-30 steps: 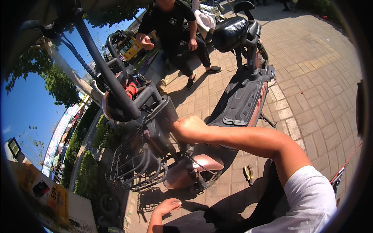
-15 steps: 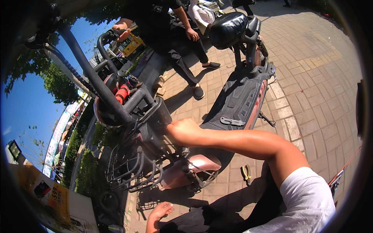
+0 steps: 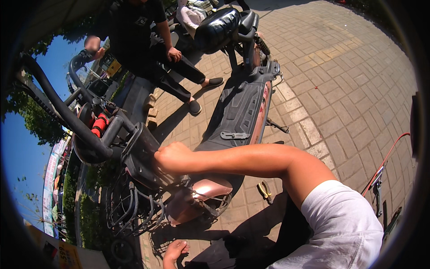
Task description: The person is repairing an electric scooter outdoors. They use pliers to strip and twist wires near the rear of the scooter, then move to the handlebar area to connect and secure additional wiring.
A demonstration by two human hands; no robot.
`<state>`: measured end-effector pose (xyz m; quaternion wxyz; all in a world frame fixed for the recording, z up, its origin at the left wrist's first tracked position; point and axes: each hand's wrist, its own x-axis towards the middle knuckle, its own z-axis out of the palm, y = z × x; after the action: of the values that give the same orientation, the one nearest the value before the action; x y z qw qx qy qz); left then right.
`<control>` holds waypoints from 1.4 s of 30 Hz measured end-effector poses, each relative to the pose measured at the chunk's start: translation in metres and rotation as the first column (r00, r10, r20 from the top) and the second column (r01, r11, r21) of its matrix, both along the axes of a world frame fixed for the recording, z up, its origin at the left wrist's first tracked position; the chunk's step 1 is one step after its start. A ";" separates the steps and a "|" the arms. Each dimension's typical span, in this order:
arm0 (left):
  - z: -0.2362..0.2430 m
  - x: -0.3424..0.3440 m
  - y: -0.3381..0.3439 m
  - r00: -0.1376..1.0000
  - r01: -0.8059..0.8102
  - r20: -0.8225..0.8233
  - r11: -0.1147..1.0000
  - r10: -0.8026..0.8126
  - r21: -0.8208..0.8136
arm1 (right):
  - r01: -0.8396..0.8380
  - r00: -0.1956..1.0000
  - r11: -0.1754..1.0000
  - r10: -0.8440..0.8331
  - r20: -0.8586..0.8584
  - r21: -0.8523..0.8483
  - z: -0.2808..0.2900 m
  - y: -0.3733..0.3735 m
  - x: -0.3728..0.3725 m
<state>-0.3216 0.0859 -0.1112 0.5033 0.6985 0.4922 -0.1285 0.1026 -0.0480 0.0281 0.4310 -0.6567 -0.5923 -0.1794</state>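
An electric scooter point(image 3: 239, 107) stands before me, its black front panel point(image 3: 142, 157) and handlebar at the left. My right hand point(image 3: 175, 158) is closed against the edge of that panel, its arm stretched across the scooter. The fingertips face away, so whatever they grip is hidden. Below the hand is a pinkish front fender point(image 3: 210, 189), with a black wire basket point(image 3: 130, 210) to its left. My left hand point(image 3: 175, 249) hangs low near the bottom edge, fingers loosely bent and apart, holding nothing.
Yellow-handled pliers point(image 3: 265, 193) lie on the paving by my right arm. A person in black point(image 3: 143, 49) sits beyond the scooter, one hand near the handlebar. A red cable point(image 3: 385, 159) and tools lie at the right. The black seat point(image 3: 218, 29) rises at the far end.
The view has swung rightward, so the scooter, pliers and person appear farther left. My right hand stays closed at the front panel. My left hand remains low, its fingers slightly more bent.
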 end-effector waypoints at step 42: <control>0.010 0.008 0.000 0.994 0.109 -0.015 0.993 -0.109 0.034 | -0.030 0.999 0.992 0.028 -0.015 -0.126 0.011 -0.013 0.004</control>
<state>-0.3131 0.0861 -0.1012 0.4803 0.7321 0.4586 -0.1519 0.1069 -0.0614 0.0386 0.3950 -0.6751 -0.6092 -0.1309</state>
